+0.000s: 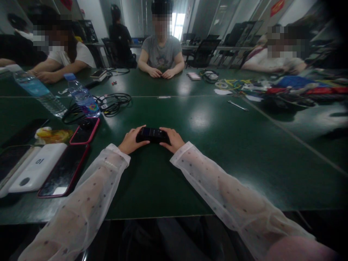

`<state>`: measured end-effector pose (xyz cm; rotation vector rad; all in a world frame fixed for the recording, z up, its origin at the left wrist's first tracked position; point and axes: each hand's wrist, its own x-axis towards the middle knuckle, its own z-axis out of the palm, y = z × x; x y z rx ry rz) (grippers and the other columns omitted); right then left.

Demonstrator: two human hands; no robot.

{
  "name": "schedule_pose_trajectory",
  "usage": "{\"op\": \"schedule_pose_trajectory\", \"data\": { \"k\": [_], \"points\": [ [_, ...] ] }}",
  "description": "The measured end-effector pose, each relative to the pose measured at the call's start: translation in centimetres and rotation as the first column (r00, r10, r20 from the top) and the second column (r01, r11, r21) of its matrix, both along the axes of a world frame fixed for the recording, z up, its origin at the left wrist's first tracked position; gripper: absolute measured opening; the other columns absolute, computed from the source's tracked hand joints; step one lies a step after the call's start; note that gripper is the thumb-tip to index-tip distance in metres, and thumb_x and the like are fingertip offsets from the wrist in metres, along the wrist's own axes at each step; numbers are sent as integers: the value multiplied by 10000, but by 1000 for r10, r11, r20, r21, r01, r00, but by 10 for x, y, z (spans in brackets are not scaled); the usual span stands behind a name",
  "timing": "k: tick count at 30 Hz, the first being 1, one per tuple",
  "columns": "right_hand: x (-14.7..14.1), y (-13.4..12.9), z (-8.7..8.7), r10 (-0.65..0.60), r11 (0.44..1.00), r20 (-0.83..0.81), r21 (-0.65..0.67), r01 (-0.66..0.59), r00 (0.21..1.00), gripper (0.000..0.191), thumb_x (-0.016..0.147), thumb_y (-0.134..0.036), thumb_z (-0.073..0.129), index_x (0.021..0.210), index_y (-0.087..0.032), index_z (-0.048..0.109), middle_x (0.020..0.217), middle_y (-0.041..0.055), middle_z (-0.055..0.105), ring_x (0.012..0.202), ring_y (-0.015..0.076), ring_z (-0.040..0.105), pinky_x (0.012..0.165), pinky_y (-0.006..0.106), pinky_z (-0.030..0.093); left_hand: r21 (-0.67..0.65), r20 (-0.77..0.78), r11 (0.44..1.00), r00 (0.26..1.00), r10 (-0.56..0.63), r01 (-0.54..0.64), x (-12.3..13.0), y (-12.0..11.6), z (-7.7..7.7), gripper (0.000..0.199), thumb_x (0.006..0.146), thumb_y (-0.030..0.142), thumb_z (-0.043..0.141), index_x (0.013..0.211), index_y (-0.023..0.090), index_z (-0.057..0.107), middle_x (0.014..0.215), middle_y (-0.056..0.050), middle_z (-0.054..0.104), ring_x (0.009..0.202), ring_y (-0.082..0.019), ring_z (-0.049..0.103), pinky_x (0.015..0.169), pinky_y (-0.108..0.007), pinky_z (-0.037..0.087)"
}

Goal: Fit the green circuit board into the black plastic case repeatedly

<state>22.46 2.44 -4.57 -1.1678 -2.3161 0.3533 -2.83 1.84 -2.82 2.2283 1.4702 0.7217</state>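
Observation:
In front of me, a small black device (pixel 153 135) with a lit dark screen is at the middle of the green table. My left hand (pixel 131 140) is closed round its left end, thumb along the near side. My right hand (pixel 174 140) grips the right end in the same way. Whether the device rests on the table or is held just above it, I cannot tell. Its underside and both ends are hidden by my fingers.
To the left lie a pink-edged phone (pixel 85 132), a red-edged phone (pixel 65 172) and a white power bank (pixel 39 166). Two water bottles (pixel 83 95) stand behind, beside black cables (pixel 116 103). A wrench (pixel 237 105) and cable clutter (pixel 296 87) are right. People sit across the table.

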Motion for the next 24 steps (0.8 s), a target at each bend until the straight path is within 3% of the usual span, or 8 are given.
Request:
{"op": "schedule_pose_trajectory", "data": {
  "k": [24],
  "points": [
    [1,0,0,13,1000,5,-2,-13,1000,703,817,-247,671,1422,-276,316,1337,125,529,1193,327,525,918,560,484,-14,-8,1000,1000,2,-3,0,0,0,739,764,495,704,1395,236,419,1327,-122,565,1225,-332,501,1006,-523,402]
  ]
}}
